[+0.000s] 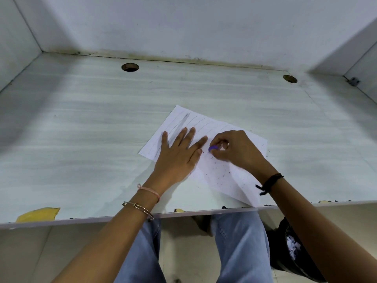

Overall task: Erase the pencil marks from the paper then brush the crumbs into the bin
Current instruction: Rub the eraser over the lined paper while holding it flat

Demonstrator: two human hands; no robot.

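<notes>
A white sheet of paper (230, 180) lies at an angle on the pale desk (81, 129), its near corner at the desk's front edge. Long pencil lines (184, 121) run across its far half. Small dark eraser crumbs (219, 172) are scattered over its near half. My left hand (179, 156) lies flat on the paper with its fingers spread, holding the sheet down. My right hand (234, 148) pinches a small purple eraser (213, 148) against the paper, just right of my left fingertips. A black bin (293, 250) with crumpled paper in it stands on the floor under the desk's right side.
Walls close the desk at the back and both sides. Two round cable holes (130, 67) (289, 78) sit near the back edge. A patch of yellow tape (38, 214) marks the chipped front edge. My knees in blue jeans (240, 242) are below the desk.
</notes>
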